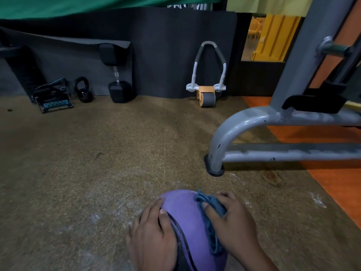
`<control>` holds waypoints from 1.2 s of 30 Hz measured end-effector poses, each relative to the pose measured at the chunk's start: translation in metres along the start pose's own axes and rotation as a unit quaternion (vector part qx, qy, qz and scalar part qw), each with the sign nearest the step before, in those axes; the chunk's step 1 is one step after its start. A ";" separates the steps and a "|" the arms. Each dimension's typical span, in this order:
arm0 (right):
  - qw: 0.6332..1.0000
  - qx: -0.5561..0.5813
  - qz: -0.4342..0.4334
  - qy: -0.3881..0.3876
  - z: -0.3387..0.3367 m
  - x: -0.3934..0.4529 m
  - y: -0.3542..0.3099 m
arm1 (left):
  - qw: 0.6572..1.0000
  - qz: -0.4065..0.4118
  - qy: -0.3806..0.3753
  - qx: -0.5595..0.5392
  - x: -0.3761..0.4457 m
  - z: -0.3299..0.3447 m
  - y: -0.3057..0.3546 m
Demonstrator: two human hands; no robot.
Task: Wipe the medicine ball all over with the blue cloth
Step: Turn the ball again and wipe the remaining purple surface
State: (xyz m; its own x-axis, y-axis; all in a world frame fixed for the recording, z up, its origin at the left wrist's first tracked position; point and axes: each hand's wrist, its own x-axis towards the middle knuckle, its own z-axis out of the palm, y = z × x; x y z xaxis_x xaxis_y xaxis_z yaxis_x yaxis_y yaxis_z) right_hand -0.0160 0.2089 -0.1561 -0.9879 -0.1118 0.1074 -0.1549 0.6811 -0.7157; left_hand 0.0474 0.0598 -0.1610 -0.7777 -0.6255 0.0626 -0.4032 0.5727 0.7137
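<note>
One purple medicine ball (183,216) is seen low in the view, resting on the brown speckled floor (97,163) and cut off by the bottom edge of the picture. One blue cloth (210,214) is bunched against the ball's right side, pinched between thumb and fingers of the right hand (232,220) and pressed to the surface. The left hand (152,231) is laid on the ball's left side, fingers spread flat and curved to its shape, nothing being pinched.

Beyond the ball and to its right, one grey machine frame (244,130) is planted, its curved foot near but apart from the ball. Far beyond the ball, along the dark wall mat (166,45), four items are counted: one ab roller (208,94), one hex dumbbell (120,89) stood on end, one kettlebell (84,90), and what may be a folded step or foot platform (53,100), too dim to tell. Open floor lies left of and beyond the ball; an orange floor strip (336,182) borders it to the right.
</note>
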 end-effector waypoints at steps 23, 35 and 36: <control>0.998 -0.023 -0.059 0.017 0.009 -0.012 0.002 | 0.984 0.066 -0.071 0.150 0.005 0.011 0.013; 0.980 -0.094 -0.170 0.041 0.016 -0.031 -0.018 | 0.983 0.102 -0.083 0.130 0.010 0.004 0.001; 0.985 -0.089 -0.146 0.019 0.014 -0.020 -0.019 | 0.984 0.103 -0.085 0.121 0.010 0.003 -0.001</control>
State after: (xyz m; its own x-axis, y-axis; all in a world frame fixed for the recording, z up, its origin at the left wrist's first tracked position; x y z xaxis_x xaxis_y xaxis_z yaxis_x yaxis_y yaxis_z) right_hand 0.0070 0.1882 -0.1548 -0.9000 -0.2976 0.3186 -0.4283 0.7402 -0.5184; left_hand 0.0389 0.0544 -0.1634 -0.9162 -0.3966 0.0570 -0.3148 0.8007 0.5097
